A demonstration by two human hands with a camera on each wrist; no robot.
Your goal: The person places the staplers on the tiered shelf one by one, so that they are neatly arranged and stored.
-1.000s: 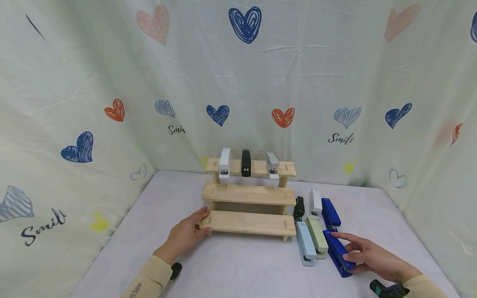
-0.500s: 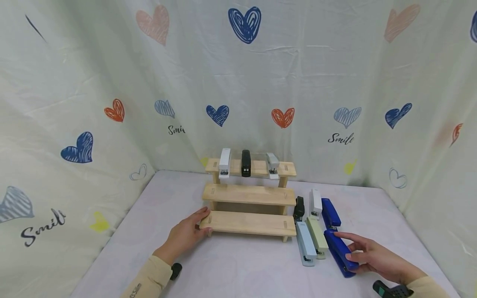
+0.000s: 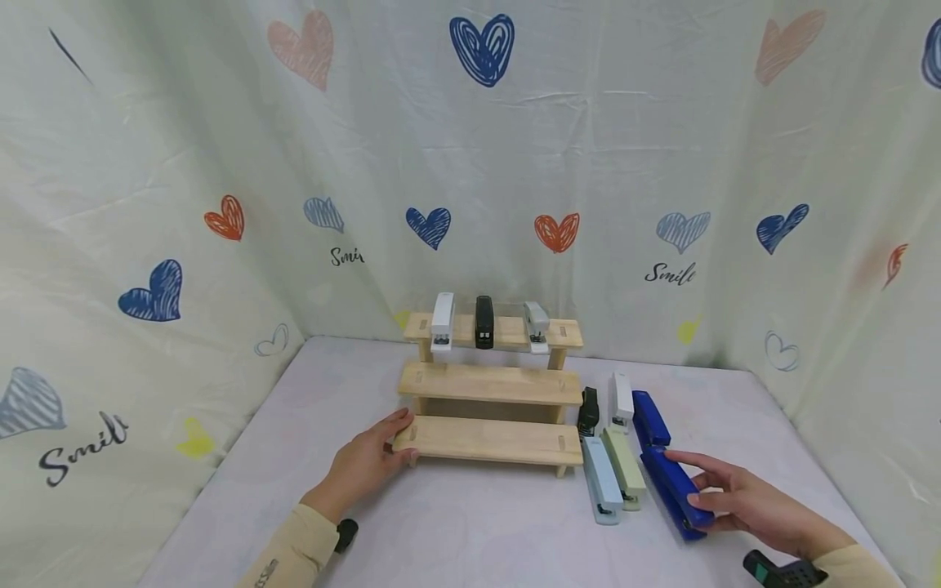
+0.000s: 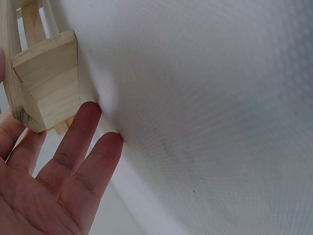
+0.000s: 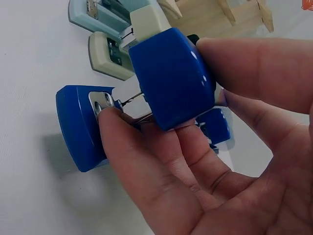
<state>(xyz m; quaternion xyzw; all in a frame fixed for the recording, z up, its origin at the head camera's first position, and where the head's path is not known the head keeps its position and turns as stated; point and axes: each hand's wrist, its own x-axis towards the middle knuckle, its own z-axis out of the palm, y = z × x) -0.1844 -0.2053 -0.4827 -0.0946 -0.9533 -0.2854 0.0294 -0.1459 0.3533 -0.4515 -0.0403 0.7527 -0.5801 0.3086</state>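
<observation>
My right hand (image 3: 757, 506) grips a dark blue stapler (image 3: 675, 488) at the right of the table, thumb on one side and fingers on the other. In the right wrist view that stapler's blue top (image 5: 171, 78) sits between thumb and fingers, with a fingertip at the metal plate on its base. Behind it lies a second blue stapler (image 3: 650, 418). My left hand (image 3: 366, 461) holds the left end of the lowest shelf of a three-step wooden rack (image 3: 488, 441). Two fingers (image 4: 80, 129) extend past the shelf's end, close over the cloth.
On the rack's top step stand white (image 3: 443, 318), black (image 3: 484, 320) and grey (image 3: 537, 321) staplers. Beside the rack are light blue (image 3: 602, 478), pale green (image 3: 624, 465), black (image 3: 589, 410) and white (image 3: 622, 398) staplers. A heart-printed curtain (image 3: 603, 163) hangs behind the table.
My right hand and the blue stapler have shifted slightly right, and the stapler's near end has moved a little away from me. The left hand and rack stay put.
</observation>
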